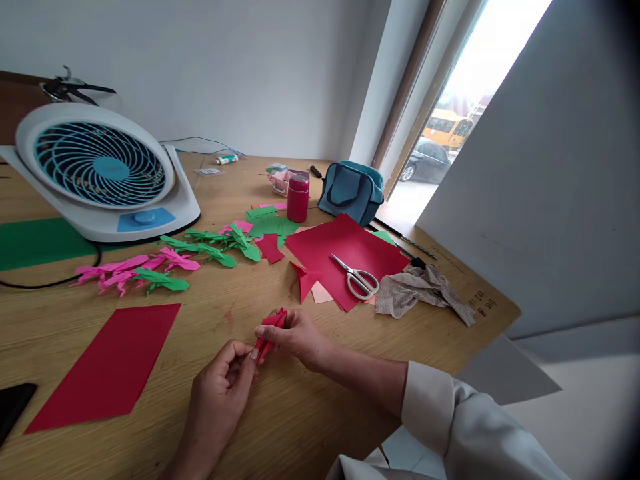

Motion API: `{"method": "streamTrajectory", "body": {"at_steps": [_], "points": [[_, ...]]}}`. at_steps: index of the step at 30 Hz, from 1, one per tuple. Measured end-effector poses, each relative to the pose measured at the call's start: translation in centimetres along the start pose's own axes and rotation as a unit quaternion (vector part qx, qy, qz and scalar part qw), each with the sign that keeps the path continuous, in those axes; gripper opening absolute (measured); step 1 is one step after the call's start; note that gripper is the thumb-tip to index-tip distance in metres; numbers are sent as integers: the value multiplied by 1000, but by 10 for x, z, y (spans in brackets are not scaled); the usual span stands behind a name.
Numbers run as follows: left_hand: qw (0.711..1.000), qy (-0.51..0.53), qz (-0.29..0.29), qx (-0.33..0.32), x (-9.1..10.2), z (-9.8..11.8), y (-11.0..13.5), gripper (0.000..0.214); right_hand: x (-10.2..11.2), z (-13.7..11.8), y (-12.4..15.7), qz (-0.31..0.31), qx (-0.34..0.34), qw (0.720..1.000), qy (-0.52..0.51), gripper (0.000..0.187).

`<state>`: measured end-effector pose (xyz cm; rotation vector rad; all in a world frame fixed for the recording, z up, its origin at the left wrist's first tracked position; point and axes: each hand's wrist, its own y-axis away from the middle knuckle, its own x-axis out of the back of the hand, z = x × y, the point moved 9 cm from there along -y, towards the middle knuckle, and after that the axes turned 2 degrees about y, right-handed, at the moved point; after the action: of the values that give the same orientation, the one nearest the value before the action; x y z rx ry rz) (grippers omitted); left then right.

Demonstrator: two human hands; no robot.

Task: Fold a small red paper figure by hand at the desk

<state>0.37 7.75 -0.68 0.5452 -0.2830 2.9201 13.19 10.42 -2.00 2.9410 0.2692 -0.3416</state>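
Papercraft spot in a room near street level; home or office, cannot tell.
Coloured paper sheets (345,233), folded paper figures (213,253) and scissors (351,271) lie on a wooden desk (210,293) by a pale wall (225,73), with a fan (111,168) and blue bag (371,190); through the window (480,53), 1 dark car (426,159) and 1 yellow vehicle (449,127) show outside.

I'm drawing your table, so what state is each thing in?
Small red paper: folded, in left hand and right hand
Long red sheet: flat
Green figures: folded
Pink figures: folded
Scissors: lying on red sheets
Flask: upright, lid on
Blue bag: standing
Cloth: crumpled
Fan: standing, running unclear
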Motion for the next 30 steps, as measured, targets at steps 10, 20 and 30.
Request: {"method": "streamTrajectory", "body": {"at_steps": [10,20,30], "points": [[991,107,50,65,13,-10,-3,24,-27,-1,-13,-60,4,998,-37,51],[973,197,58,101,8,-21,-2,28,-36,7,-4,-79,30,995,-62,49],[983,136,89,89,29,-19,-6,36,-37,-11,13,-85,147,952,256,40]]}}
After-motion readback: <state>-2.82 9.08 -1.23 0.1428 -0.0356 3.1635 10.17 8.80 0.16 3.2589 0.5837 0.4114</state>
